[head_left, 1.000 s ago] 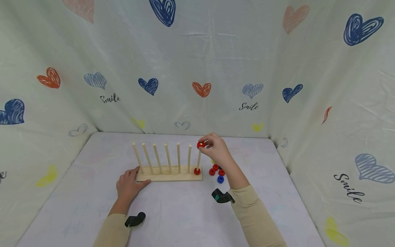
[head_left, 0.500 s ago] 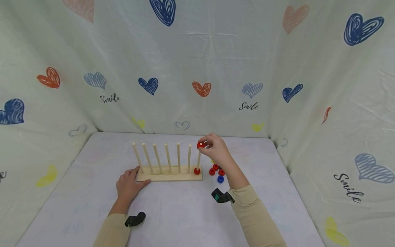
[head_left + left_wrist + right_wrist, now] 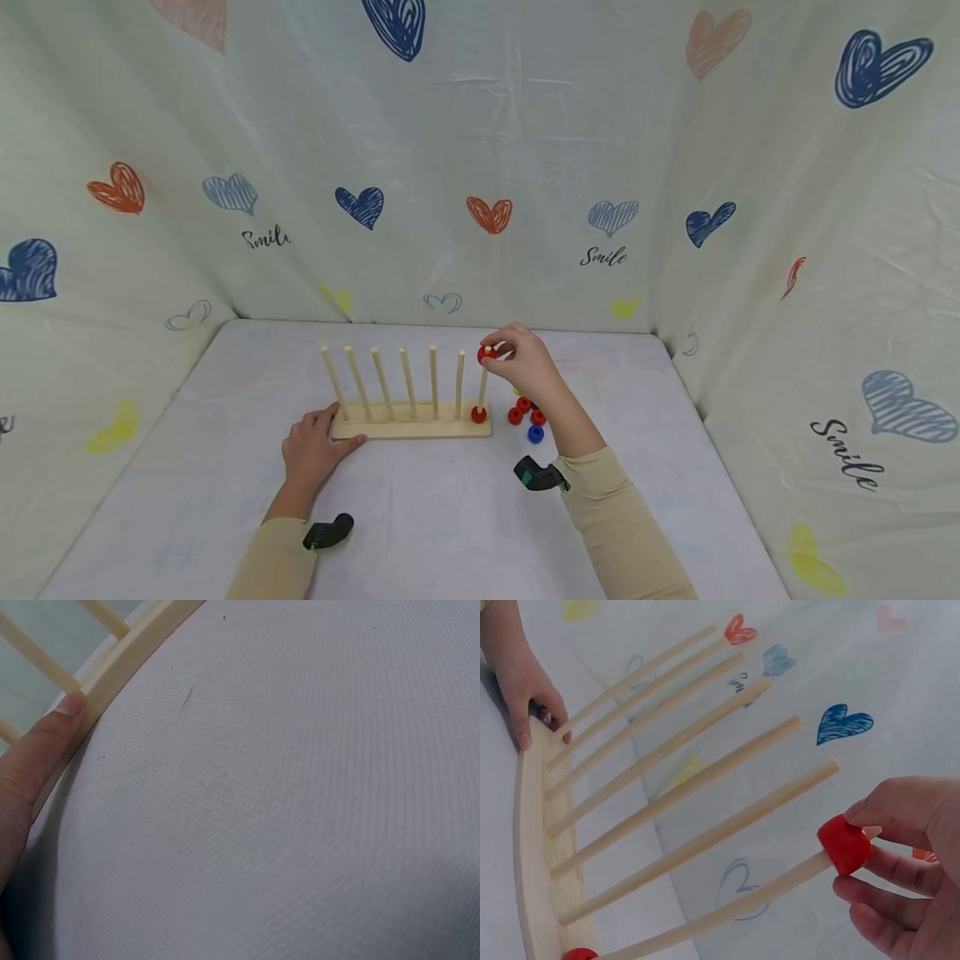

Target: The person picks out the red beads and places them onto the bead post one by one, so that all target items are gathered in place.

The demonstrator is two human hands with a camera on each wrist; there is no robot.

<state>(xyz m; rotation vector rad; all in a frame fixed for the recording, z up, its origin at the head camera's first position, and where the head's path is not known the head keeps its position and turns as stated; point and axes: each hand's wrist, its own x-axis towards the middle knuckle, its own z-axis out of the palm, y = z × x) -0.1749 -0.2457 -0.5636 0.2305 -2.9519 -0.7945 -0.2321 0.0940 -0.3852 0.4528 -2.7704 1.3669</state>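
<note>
A wooden peg board (image 3: 412,430) with several upright pegs stands on the table. My left hand (image 3: 313,448) grips its left end, thumb along the front edge in the left wrist view. My right hand (image 3: 525,360) pinches a red bead (image 3: 844,845) between thumb and fingers near the top of the rightmost peg (image 3: 735,906). That peg passes through the bead, and its tip pokes out above. Another red bead (image 3: 478,415) sits at the foot of the same peg.
Right of the board lie several loose beads: red ones (image 3: 515,416), a blue one (image 3: 536,434), and a yellow one (image 3: 517,391) partly hidden by the right hand. A heart-printed curtain (image 3: 450,125) surrounds the white tabletop (image 3: 435,517).
The pinched red bead has slid slightly down the rightmost peg, so more of the tip shows above it. My left hand and the board have stayed in place.
</note>
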